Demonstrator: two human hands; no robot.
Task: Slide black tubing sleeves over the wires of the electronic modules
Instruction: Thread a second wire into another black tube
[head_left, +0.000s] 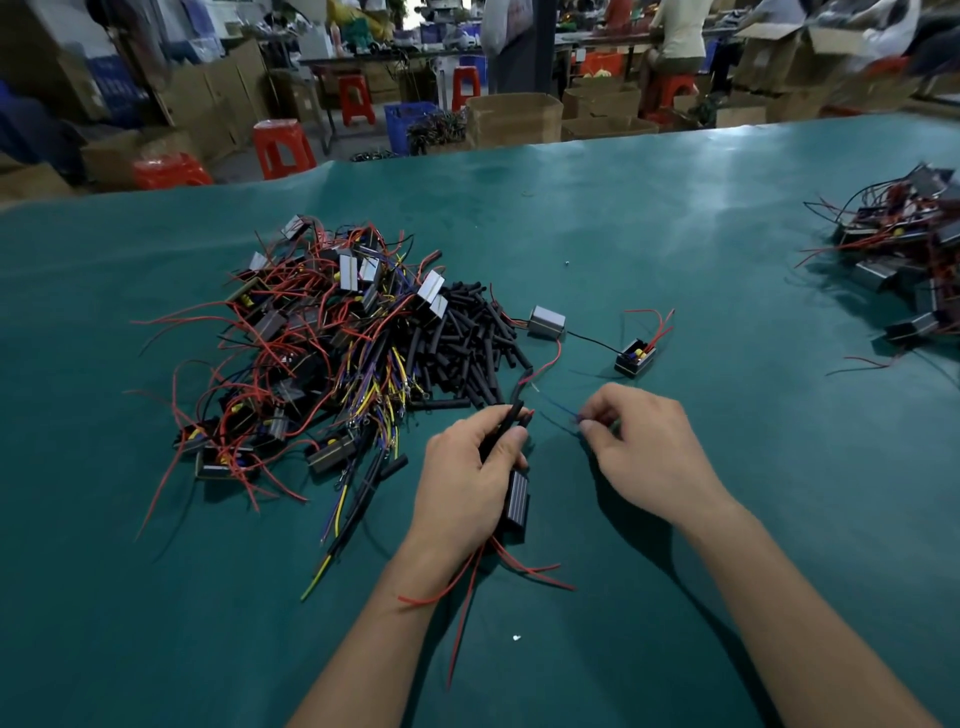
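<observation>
Hands first: our left hand (470, 475) grips a ribbed black module (515, 506), thumb clamped on a black tubing sleeve (511, 418) over its wires; red leads (483, 577) trail toward 6 o'clock. At 3 o'clock of it, our right hand (647, 449) pinches thin wires (558, 405) between fingertips. Toward 11 o'clock lies the sleeve pile (467, 343) beside tangled modules (322, 343). Two single modules (548, 321) sit at 12 o'clock on the green table (675, 249).

A factory assembly workshop: cardboard boxes (514, 117), red stools (283, 148), heaped wired modules (311, 343).
</observation>
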